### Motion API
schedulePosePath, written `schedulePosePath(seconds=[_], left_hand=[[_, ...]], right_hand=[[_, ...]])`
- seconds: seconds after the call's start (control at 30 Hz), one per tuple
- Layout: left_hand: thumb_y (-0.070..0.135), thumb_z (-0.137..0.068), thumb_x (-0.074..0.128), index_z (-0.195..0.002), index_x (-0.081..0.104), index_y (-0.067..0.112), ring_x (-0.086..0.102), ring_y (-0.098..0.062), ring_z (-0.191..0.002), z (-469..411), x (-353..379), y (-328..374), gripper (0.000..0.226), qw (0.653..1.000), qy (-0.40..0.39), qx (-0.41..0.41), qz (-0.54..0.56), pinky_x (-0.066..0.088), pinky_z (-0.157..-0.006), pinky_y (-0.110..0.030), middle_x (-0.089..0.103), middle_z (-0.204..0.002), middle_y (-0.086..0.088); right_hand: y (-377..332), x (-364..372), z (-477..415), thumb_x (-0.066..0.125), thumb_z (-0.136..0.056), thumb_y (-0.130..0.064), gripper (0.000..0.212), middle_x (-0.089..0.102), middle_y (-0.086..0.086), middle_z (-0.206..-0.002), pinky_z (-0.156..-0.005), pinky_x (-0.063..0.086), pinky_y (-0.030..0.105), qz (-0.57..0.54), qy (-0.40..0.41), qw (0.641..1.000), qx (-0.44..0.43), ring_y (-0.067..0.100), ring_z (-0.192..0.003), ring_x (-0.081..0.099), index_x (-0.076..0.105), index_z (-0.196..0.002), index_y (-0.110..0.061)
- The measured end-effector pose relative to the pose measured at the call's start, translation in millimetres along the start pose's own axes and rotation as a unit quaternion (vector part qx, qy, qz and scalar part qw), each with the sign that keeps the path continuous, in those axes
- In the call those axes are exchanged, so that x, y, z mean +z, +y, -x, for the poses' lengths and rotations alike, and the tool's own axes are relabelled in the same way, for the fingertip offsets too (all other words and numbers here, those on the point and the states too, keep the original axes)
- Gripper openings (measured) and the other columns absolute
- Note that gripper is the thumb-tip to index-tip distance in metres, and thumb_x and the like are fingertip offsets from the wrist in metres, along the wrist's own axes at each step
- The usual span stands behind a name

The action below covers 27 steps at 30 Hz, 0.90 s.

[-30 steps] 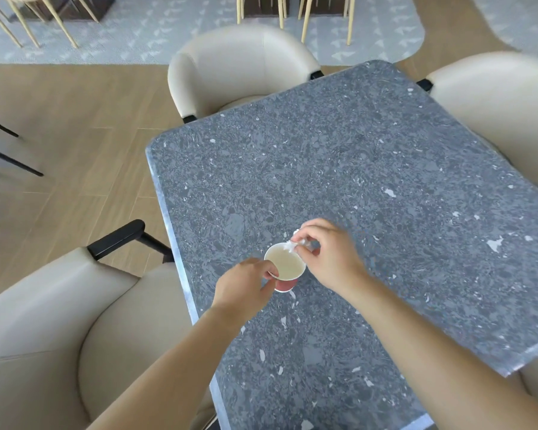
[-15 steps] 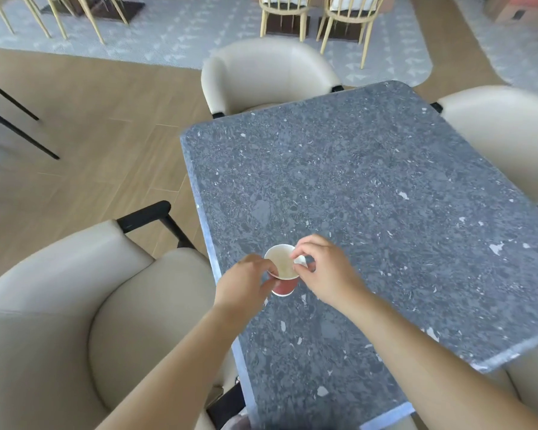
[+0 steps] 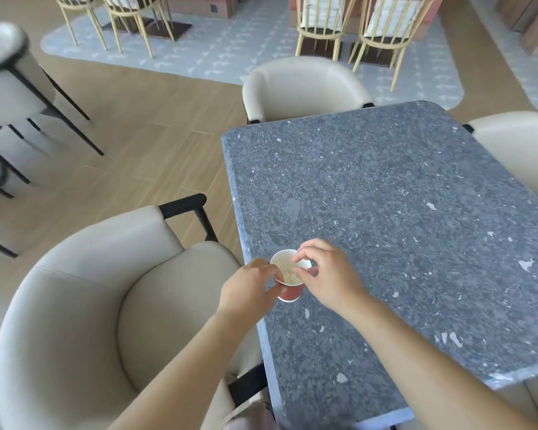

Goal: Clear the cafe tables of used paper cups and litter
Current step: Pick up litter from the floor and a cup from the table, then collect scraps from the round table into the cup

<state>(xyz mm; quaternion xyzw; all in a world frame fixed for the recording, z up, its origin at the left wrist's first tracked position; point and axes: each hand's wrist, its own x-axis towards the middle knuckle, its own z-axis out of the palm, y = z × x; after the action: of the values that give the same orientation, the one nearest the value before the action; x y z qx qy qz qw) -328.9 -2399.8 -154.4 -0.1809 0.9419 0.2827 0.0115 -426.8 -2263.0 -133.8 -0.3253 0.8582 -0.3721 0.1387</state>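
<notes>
Left hand (image 3: 249, 287) is clamping the paper cup (image 3: 290, 293) from 9 o'clock, steadying it at the table's (image 3: 385, 197) 7 o'clock edge, so the right hand (image 3: 330, 277), fingertips curling over its mouth, seems to be tucking litter (image 3: 289, 277) inside (pinching or releasing: cannot tell)

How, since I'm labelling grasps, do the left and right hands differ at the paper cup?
The left hand grips the paper cup by its left wall and rim; the right hand hovers over its mouth, finger and thumb curled above a white wad inside. The left hand straddles the table edge; the right hand lies over the tabletop. Both are bare and meet at the cup.
</notes>
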Motion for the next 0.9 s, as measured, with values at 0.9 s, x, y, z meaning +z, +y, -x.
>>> schedulePosePath(seconds=[0.9], left_hand=[[0.030, -0.086, 0.060, -0.103, 0.059, 0.035, 0.056, -0.002, -0.084, 308.7, -6.1, -17.4, 0.018, 0.929, 0.258, -0.243, 0.108, 0.046, -0.070, -0.024, 0.053, -0.114, 0.015]], right_hand=[[-103.8, 98.2, 168.6, 0.073, -0.076, -0.022, 0.010, 0.053, -0.012, -0.100, -0.071, 0.029, 0.012, 0.047, -0.216, 0.930, -0.294, 0.002, -0.083, 0.045, 0.064, -0.081, -0.020]])
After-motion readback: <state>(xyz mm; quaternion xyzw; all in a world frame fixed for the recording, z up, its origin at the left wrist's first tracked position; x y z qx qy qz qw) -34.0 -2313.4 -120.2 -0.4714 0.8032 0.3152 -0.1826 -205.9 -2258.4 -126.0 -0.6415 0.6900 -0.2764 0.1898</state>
